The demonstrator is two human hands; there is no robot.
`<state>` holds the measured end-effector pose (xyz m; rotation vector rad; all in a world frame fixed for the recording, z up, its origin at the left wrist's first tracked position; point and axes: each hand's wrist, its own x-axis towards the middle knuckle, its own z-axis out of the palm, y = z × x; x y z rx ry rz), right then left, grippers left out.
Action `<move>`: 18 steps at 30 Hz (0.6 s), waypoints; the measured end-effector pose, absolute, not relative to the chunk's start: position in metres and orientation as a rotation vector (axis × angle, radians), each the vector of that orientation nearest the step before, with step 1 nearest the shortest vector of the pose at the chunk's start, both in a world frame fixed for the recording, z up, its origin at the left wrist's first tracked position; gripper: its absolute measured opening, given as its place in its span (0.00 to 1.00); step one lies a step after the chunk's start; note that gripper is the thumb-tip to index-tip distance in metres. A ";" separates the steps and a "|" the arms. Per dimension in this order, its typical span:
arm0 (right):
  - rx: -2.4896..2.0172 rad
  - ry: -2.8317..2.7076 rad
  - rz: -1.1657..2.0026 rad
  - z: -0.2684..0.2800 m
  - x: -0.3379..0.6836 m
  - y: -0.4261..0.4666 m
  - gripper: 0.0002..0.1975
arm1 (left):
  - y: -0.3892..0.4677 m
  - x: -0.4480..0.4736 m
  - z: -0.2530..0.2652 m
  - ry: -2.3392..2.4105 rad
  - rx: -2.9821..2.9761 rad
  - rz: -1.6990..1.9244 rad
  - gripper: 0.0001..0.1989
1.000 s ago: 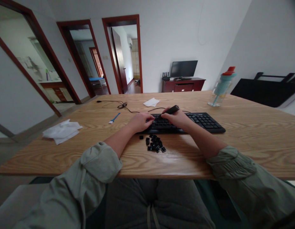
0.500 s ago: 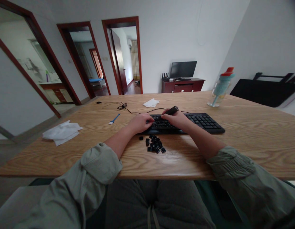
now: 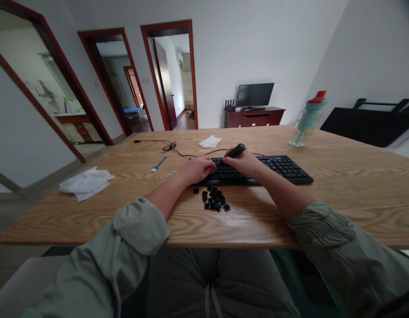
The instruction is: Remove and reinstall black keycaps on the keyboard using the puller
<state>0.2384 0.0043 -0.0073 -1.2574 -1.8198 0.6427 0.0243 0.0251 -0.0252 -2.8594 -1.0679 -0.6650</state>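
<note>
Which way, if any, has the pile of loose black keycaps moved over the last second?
No, not visibly: the pile of keycaps lies at the same spot just in front of the keyboard, judged against the near edge of the table.

My left forearm and right forearm, both bare, reach forward and slant inward, bringing my hands close together, apart by a narrow gap. My left hand lies low, back upward, fingers bent toward the right; its fingertips seem drawn together, though they're small here. My right hand is curled in a pen-like grip, thumb pointing left.
</note>
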 end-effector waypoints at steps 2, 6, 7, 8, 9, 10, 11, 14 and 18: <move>-1.245 -1.830 0.630 -0.007 0.237 0.004 0.09 | 0.026 0.024 -0.025 -1.068 -2.861 -0.657 0.11; -1.244 -1.830 0.588 -0.006 0.235 0.009 0.09 | 0.027 0.025 -0.024 -1.103 -2.842 -0.658 0.11; -1.248 -1.836 0.583 -0.006 0.235 0.011 0.09 | 0.028 0.026 -0.024 -1.108 -2.840 -0.654 0.11; -1.248 -1.842 0.580 -0.005 0.235 0.014 0.09 | 0.028 0.026 -0.024 -1.111 -2.839 -0.649 0.11; -1.239 -1.851 0.578 -0.005 0.235 0.016 0.09 | 0.028 0.026 -0.024 -1.115 -2.839 -0.643 0.11; -1.224 -1.864 0.576 -0.004 0.236 0.018 0.08 | 0.028 0.027 -0.024 -1.121 -2.837 -0.637 0.11; -1.208 -1.881 0.572 -0.003 0.236 0.020 0.08 | 0.028 0.027 -0.024 -1.129 -2.836 -0.632 0.11; -1.192 -1.927 0.553 0.000 0.235 0.022 0.08 | 0.027 0.028 -0.023 -1.161 -2.841 -0.626 0.11; -1.191 -1.920 0.502 0.003 0.233 0.019 0.10 | 0.025 0.029 -0.020 -1.215 -2.844 -0.627 0.10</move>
